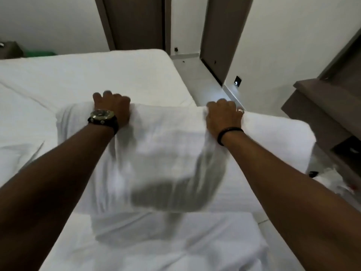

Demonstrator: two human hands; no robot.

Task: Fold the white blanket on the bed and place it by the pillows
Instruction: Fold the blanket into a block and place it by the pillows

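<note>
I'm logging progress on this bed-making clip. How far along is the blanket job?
Partly done: the white blanket already looks gathered into a narrower bundle. In hand: the left hand and right hand grip its top edge, lifted above the bed. Left: finishing folds and placing it; no pillows clearly visible.

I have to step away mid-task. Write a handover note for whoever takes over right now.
Left hand: grip shut on the far edge of the white blanket, watch side.
Right hand: grip shut on the same edge, nearer the bed's right side.
Blanket: held up over the bed, hanging blurred toward the camera, partly gathered, not yet a tidy fold.
Pillows: cannot tell them apart from the white bedding.
Left: finish folding, lay it by the pillows.
</note>
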